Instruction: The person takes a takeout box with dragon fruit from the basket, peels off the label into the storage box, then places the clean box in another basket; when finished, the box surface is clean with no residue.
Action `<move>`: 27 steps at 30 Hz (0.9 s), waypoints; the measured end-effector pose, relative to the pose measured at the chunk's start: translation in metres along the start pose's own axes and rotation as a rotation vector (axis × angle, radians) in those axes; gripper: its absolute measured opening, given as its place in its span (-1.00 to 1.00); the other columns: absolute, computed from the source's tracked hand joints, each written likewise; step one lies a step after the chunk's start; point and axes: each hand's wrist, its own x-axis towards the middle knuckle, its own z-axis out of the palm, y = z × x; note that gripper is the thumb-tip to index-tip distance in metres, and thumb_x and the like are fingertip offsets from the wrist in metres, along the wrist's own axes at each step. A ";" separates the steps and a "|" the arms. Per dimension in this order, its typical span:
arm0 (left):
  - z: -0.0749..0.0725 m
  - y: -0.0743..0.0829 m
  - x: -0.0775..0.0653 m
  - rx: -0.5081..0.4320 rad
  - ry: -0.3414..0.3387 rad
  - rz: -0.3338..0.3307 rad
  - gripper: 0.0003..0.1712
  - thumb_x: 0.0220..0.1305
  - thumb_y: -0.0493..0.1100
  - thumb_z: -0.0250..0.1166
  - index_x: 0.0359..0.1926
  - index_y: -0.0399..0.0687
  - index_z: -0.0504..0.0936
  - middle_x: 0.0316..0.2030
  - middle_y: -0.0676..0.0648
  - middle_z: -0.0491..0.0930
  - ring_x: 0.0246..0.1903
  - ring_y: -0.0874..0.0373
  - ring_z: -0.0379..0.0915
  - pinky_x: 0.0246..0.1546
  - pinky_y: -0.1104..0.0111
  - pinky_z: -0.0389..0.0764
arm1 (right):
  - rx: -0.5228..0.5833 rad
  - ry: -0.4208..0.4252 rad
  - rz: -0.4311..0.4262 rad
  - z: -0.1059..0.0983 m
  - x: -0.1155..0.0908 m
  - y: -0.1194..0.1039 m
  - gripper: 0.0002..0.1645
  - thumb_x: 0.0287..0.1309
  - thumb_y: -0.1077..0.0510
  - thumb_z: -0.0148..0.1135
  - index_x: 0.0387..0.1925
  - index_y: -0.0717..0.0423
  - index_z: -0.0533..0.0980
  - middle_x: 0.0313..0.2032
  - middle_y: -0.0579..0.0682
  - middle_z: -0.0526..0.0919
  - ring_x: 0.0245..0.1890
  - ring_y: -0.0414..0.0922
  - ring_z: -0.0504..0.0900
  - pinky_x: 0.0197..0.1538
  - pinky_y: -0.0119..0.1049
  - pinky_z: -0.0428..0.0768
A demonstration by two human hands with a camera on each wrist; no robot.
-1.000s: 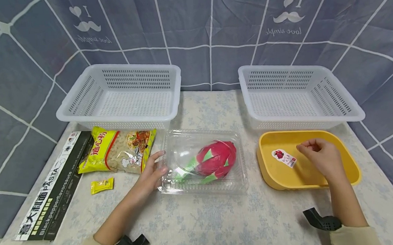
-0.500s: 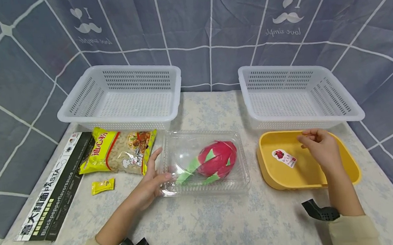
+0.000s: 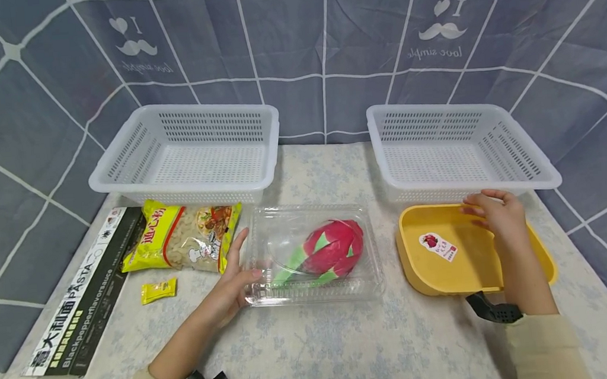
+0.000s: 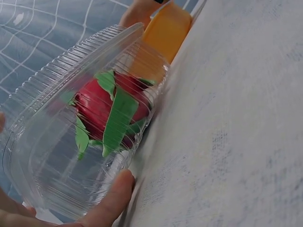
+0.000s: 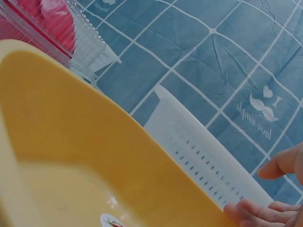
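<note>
Your right hand point(image 3: 506, 224) has moved to the far rim of the yellow tub point(image 3: 470, 265), thumb and fingers apart; rim contact is hard to make out, and the right wrist view cuts the hand off. A fruit sticker point(image 3: 438, 247) lies in the tub. Your left hand point(image 3: 230, 288), fingers spread wide, touches the clear box point(image 3: 280, 233), where the dragon fruit point(image 3: 336, 249) lies right of those fingers.

Your clear, closed box point(image 3: 283, 230) sits midway between the table point(image 3: 316, 355) sides, a pink-and-green dragon fruit point(image 3: 335, 249) inside. Your yellow tub point(image 3: 472, 262) stands upright near the right edge.
</note>
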 end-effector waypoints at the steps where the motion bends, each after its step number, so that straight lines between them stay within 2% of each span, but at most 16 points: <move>1: 0.000 0.000 0.000 0.000 0.009 0.000 0.08 0.20 -0.23 0.10 0.49 0.42 -0.41 0.30 -0.42 0.01 -0.06 0.09 0.47 -0.18 0.22 0.59 | -0.013 0.013 -0.001 -0.002 0.007 0.005 -0.54 0.19 -0.04 0.34 -0.08 -0.09 0.26 -0.36 -0.27 0.69 -0.40 -0.30 0.71 -0.33 -0.47 0.59; 4: 0.000 0.000 0.000 -0.002 0.031 -0.002 0.09 0.18 -0.22 0.11 0.50 0.39 -0.39 0.20 -0.36 0.23 -0.03 0.08 0.45 -0.15 0.20 0.55 | 0.004 0.026 -0.021 -0.010 0.030 0.022 -0.42 0.11 -0.11 0.40 -0.03 -0.12 0.22 -0.26 -0.22 0.69 -0.34 -0.23 0.73 -0.32 -0.42 0.63; 8: -0.001 0.000 0.001 -0.031 0.039 -0.005 0.10 0.16 -0.20 0.13 0.50 0.37 -0.40 0.08 -0.22 0.40 0.00 0.04 0.44 -0.11 0.10 0.54 | 0.109 0.032 -0.034 -0.017 0.050 0.035 -0.22 -0.04 -0.14 0.51 0.02 -0.13 0.16 -0.18 -0.11 0.70 -0.30 -0.13 0.74 -0.33 -0.37 0.66; 11: -0.003 0.000 0.002 -0.061 0.026 -0.009 0.11 0.16 -0.21 0.13 0.50 0.37 -0.41 0.04 -0.19 0.44 -0.03 0.00 0.49 -0.11 0.03 0.56 | 0.155 0.049 -0.026 -0.015 0.049 0.033 -0.16 -0.09 -0.15 0.53 0.05 -0.13 0.14 -0.19 -0.09 0.70 -0.31 -0.13 0.74 -0.32 -0.38 0.66; 15: -0.005 0.004 0.002 -0.119 -0.014 -0.039 0.12 0.18 -0.20 0.14 0.50 0.39 -0.43 0.02 -0.19 0.45 -0.06 -0.08 0.53 -0.06 -0.14 0.51 | 0.180 0.077 0.016 -0.002 0.025 0.010 -0.25 0.07 -0.03 0.44 0.10 -0.08 0.13 -0.28 -0.12 0.68 -0.37 -0.18 0.74 -0.32 -0.40 0.65; 17: -0.004 0.007 0.003 -0.158 -0.035 -0.073 0.10 0.20 -0.19 0.12 0.50 0.42 -0.43 0.07 -0.26 0.39 -0.03 -0.19 0.51 -0.03 -0.26 0.43 | 0.183 0.083 0.025 0.004 0.014 -0.001 -0.33 0.15 0.05 0.39 0.10 -0.05 0.13 -0.34 -0.15 0.67 -0.42 -0.22 0.73 -0.34 -0.43 0.64; 19: -0.003 0.010 0.003 -0.191 -0.058 -0.107 0.08 0.23 -0.16 0.10 0.50 0.45 -0.43 0.18 -0.39 0.27 0.10 -0.34 0.37 0.03 -0.32 0.34 | 0.203 0.087 0.040 0.009 0.003 -0.012 -0.38 0.20 0.13 0.34 0.11 -0.01 0.13 -0.40 -0.15 0.66 -0.47 -0.23 0.72 -0.35 -0.44 0.64; 22: -0.001 0.015 0.006 -0.242 -0.098 -0.136 0.05 0.26 -0.14 0.07 0.50 0.48 -0.44 0.33 -0.53 -0.05 0.28 -0.52 0.02 0.10 -0.40 0.17 | 0.238 0.074 0.042 0.011 -0.004 -0.019 -0.50 0.23 0.21 0.28 0.00 -0.03 0.15 -0.48 -0.16 0.68 -0.52 -0.24 0.71 -0.38 -0.46 0.63; 24: 0.001 0.017 0.009 -0.260 -0.122 -0.134 0.06 0.27 -0.11 0.08 0.49 0.49 -0.47 0.38 -0.55 -0.22 0.33 -0.56 -0.19 0.11 -0.44 0.08 | 0.265 0.072 0.051 0.013 -0.008 -0.023 -0.53 0.24 0.26 0.26 -0.04 -0.03 0.16 -0.51 -0.14 0.68 -0.54 -0.23 0.70 -0.40 -0.46 0.63; 27: 0.006 0.023 0.015 -0.256 -0.120 -0.115 0.08 0.26 -0.10 0.11 0.50 0.48 -0.46 0.39 -0.54 -0.21 0.33 -0.56 -0.20 0.10 -0.46 0.04 | 0.277 0.079 0.035 0.012 -0.007 -0.022 -0.55 0.23 0.29 0.25 -0.09 -0.03 0.16 -0.53 -0.11 0.68 -0.55 -0.22 0.71 -0.40 -0.44 0.63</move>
